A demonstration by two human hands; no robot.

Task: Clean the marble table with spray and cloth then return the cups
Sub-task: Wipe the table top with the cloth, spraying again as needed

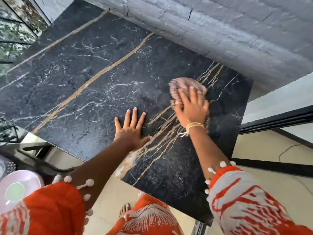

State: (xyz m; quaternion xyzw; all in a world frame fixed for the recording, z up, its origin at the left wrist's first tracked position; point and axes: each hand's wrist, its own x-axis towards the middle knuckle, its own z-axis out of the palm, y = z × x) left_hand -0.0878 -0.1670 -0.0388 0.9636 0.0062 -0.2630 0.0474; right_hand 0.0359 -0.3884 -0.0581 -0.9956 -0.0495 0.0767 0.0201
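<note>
My left hand [131, 128] lies flat on the marble table [88, 92], palm down, fingers straight and a little spread, thumb out to the side toward my other arm. It grasps nothing; it just rests on the black stone, with my left arm reaching up to it from the lower left of the view.

My right hand [191, 108] is farther out and to the right, laid over the cloth [185, 88], a pale pinkish, ribbed bundle bunched up on the table near its far right corner. My fingers lie across the top of the cloth, fairly straight and spread, pressing it down onto the stone. Both hand and cloth are smeared by blur, so I cannot tell whether my fingertips curl into the fabric. Thin gold bangles [194, 126] sit on my right wrist.

The cloth's near edge is hidden under my palm. My orange and white sleeves [245, 200], trimmed with white pom-poms, cover both forearms below the elbow and are cut off by the bottom edge. At the lower left, half hidden behind my left sleeve, I see a pale pink rounded thing with a green disc [14, 192] on it; I cannot make out what it is.
</note>
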